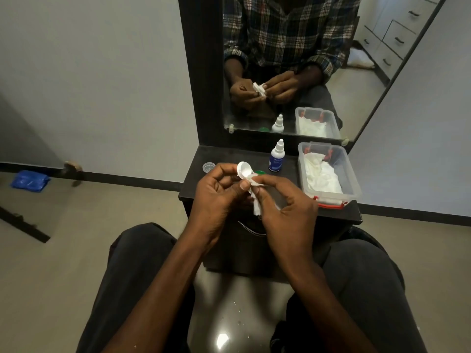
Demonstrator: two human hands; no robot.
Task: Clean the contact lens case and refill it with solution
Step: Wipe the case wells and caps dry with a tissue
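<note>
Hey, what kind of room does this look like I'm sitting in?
Probably a bedroom or dressing corner at home: a tall mirror stands over a small dark vanity shelf, drawers show in its reflection, and a solution bottle sits on the shelf.

The contact lens case [244, 169] looks like smooth white plastic, and the tissue [257, 207] against it is soft, crumpled paper. The desk [229, 154] has a dark matt finish, while the box [354, 184] at its right edge is clear glossy plastic with red clips. The solution bottle [277, 157] is white plastic with a blue label, and the floor [226, 314] is polished and shiny.
</note>
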